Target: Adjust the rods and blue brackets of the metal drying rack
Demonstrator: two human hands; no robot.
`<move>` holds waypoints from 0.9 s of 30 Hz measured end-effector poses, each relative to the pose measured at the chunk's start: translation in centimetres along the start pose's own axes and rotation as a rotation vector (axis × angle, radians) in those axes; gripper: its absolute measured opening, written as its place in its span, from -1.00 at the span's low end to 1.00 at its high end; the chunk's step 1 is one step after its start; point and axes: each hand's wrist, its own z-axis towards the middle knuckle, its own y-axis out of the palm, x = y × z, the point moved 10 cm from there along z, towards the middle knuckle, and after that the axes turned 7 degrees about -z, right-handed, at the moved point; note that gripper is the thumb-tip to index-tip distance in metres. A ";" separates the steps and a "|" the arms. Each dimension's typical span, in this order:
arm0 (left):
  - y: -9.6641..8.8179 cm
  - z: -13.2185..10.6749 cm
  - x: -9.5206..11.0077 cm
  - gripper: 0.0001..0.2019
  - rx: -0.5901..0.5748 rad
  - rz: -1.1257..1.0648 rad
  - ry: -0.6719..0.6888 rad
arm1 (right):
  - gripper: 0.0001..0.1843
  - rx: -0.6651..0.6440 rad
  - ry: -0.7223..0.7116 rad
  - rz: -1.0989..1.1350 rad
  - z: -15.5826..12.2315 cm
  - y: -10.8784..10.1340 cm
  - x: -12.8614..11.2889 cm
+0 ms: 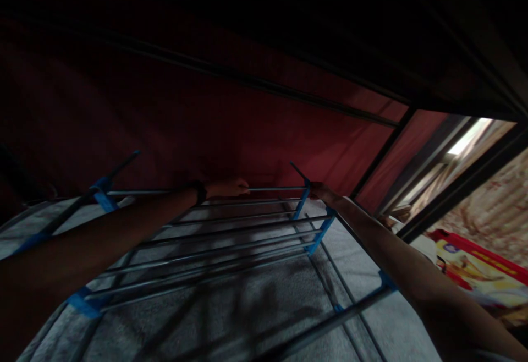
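Observation:
A rack of grey tubes and blue plastic joints stretches before me in dim light, over a pale, textured surface. My left hand, with a dark band at the wrist, is closed around the far horizontal tube. At that tube's right end, my right hand is closed on the blue corner joint; its fingertips are partly hidden. A short rod sticks up from this joint. On the left, another blue joint carries a similar rod.
A dark red panel stands behind the rack, framed by dark bars. To the right, a dark post crosses in front of patterned fabric. A red and yellow printed box lies at the lower right.

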 end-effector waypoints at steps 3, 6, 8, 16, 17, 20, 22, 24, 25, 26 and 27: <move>0.2 -0.5 0.9 -0.67 -0.031 0.023 0.034 | -0.72 0.035 -0.033 -0.073 -0.2 -0.6 -1.2; 0.0 -1.2 1.6 -0.70 -0.010 0.085 0.048 | -0.56 0.108 -0.088 -0.168 -0.5 -0.8 -3.5; -0.3 -1.8 2.3 -0.71 0.043 0.142 0.059 | -0.47 0.143 -0.202 -0.335 -0.9 0.7 -6.3; -0.9 -3.9 4.7 -0.61 0.246 0.230 0.073 | -0.49 -0.119 -0.608 -0.918 -4.5 17.9 -15.2; -0.9 -4.0 4.8 -0.59 0.259 0.237 0.074 | -0.52 -0.130 -0.620 -0.957 -4.6 19.2 -15.7; -0.5 -4.1 5.2 -0.58 0.267 0.256 0.087 | -0.57 -0.149 -0.622 -0.987 -4.1 21.2 -16.5; -0.4 -4.6 5.7 -0.60 0.242 0.260 0.112 | -0.56 -0.171 -0.633 -0.959 -3.6 21.7 -16.8; -1.2 -5.8 6.2 -0.61 0.215 0.291 0.139 | -0.55 -0.195 -0.657 -0.932 -3.3 21.9 -16.8; -2.3 -6.7 6.3 -0.61 0.227 0.324 0.140 | -0.55 -0.207 -0.669 -0.928 -3.2 21.9 -16.8; -4.0 -8.0 6.1 -0.61 0.268 0.360 0.125 | -0.56 -0.216 -0.681 -0.927 -3.3 21.9 -16.7; -6.3 -9.6 5.5 -0.61 0.339 0.385 0.091 | -0.56 -0.218 -0.690 -0.930 -3.3 21.9 -16.6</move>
